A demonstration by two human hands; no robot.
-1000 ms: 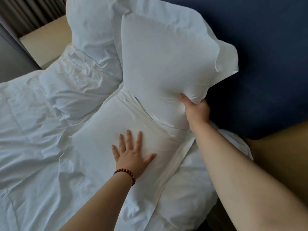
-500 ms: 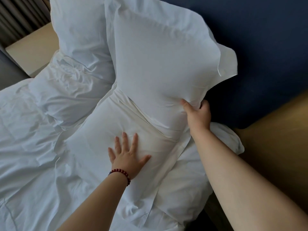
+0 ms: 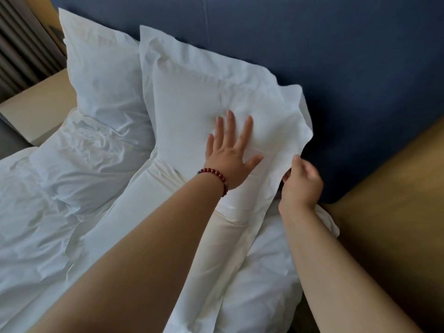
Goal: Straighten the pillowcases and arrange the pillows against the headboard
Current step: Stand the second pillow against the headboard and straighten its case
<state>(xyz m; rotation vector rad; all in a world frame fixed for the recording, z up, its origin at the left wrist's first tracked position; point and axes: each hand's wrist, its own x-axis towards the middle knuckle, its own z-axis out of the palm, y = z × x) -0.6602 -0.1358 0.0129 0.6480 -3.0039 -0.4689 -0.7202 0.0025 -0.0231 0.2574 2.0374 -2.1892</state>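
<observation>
Head view: pressing left hand (image 3: 230, 157) flat on front of pillow (image 3: 192, 111), fingers (image 3: 229, 126) straight & spread, gripping nothing, just pinning. Pinching pillow's loose hem (image 3: 295, 121) at lower right corner w/ right hand (image 3: 301, 183), thumb & curled fingers closed on cloth, though grip partly hidden behind hem. Propped near upright, tilted back on headboard (image 3: 348, 68), sitting on top end of flat pillow (image 3: 146, 195); just beside far pillow (image 3: 103, 80), also leaning on headboard. Judged step: smoothing case & squaring this pillow in place, approx. midway thru task. Creased at centre near fingertips, hem flopped & folded at right edge. Next prob. needs: tug hem out & down to flatten, sweep palm across to clear creases, w/o tipping pillow off headboard. Then deal w/ flat pillow, not yet stood up.
</observation>
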